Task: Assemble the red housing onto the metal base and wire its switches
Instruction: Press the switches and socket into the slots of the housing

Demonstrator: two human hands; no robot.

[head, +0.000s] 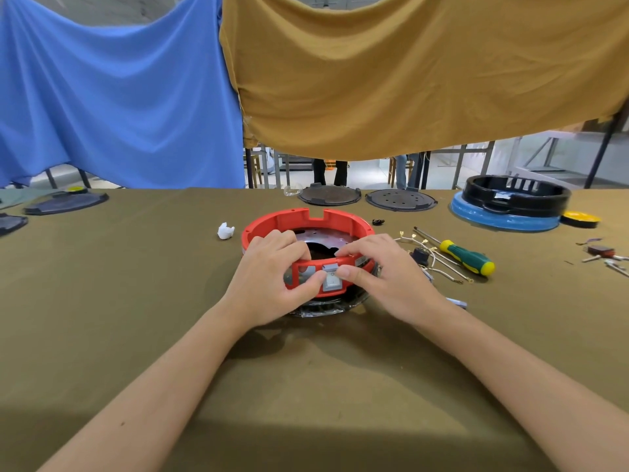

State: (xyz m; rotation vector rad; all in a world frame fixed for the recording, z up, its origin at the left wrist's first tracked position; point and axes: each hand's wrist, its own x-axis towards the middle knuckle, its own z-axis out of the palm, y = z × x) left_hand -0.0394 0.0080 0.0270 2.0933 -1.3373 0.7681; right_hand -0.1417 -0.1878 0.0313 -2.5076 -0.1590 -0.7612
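The red ring-shaped housing (299,218) sits on the metal base (323,238) in the middle of the table, over a black part wrapped in plastic film (323,310). A grey rocker switch (331,277) sits in the housing's near wall. My left hand (272,277) grips the near rim, fingers curled inside and thumb against the switch. My right hand (381,267) grips the rim from the right, its thumb pressing the switch. Loose wires with brass terminals (439,257) lie to the right.
A green and yellow screwdriver (466,257) lies right of the wires. A black housing on a blue base (507,212) stands at the far right, two dark round plates (328,195) at the back, a white scrap (225,230) to the left, small parts (602,252) at the right edge.
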